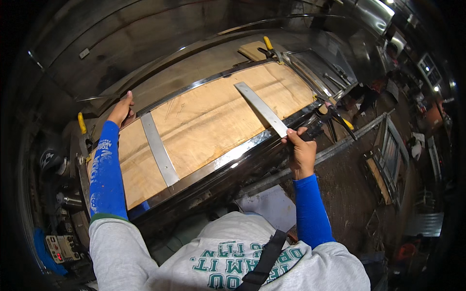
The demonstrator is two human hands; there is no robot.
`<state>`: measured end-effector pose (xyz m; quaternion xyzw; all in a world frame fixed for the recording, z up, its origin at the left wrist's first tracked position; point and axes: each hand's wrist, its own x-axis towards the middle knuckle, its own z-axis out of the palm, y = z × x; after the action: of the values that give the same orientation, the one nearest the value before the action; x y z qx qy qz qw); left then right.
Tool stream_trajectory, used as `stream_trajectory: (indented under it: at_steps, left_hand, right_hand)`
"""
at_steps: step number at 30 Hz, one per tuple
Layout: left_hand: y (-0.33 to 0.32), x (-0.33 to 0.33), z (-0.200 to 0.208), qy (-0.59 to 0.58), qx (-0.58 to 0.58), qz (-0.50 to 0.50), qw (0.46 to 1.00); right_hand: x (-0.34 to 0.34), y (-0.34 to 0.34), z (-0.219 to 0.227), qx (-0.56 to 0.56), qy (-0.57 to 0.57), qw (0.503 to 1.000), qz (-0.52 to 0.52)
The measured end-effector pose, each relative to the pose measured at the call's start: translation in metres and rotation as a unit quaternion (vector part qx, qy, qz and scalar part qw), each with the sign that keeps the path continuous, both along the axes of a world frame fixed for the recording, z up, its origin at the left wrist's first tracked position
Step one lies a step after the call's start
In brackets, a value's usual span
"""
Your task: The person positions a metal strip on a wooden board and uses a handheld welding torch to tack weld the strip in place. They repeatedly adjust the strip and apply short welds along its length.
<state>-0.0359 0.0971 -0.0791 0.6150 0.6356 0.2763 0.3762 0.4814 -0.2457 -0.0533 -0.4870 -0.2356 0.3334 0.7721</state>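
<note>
A long plywood panel [213,116] lies framed by shiny steel edging [228,156] on a workbench. Two flat steel strips cross it. My right hand [301,150] grips the near end of the right strip [259,107], which slants across the board. My left hand [121,110] rests on the far steel edge [160,104] at the board's left end, close to the top of the left strip [158,150]. Both forearms wear blue sleeves.
Yellow-handled clamps sit at the board's far right corner [268,46], near right corner [340,119] and left end [81,122]. Curved steel sheet [145,43] rises behind the bench. A metal frame [388,155] leans at right; a small control box [58,247] sits at lower left.
</note>
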Motion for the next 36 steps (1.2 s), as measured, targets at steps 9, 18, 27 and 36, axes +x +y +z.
stream_trajectory:
  at_steps: [9,18,27,36]
  left_hand:
    - [-0.007,0.020,0.010,0.163,0.284,0.029,0.945]
    - [-0.183,0.318,0.083,0.206,0.377,-0.359,0.829]
    - [-0.221,0.374,0.065,0.288,0.286,-0.343,0.847]
    - [-0.214,0.382,0.064,0.293,0.281,-0.310,0.860]
  right_hand:
    - [-0.001,0.020,0.001,-0.089,-0.067,0.993,0.034]
    - [0.063,0.015,0.012,-0.156,-0.304,0.937,0.070]
    - [0.138,0.052,0.043,-0.105,-0.248,0.932,0.242]
    - [0.151,0.069,0.034,-0.106,-0.173,0.924,0.325]
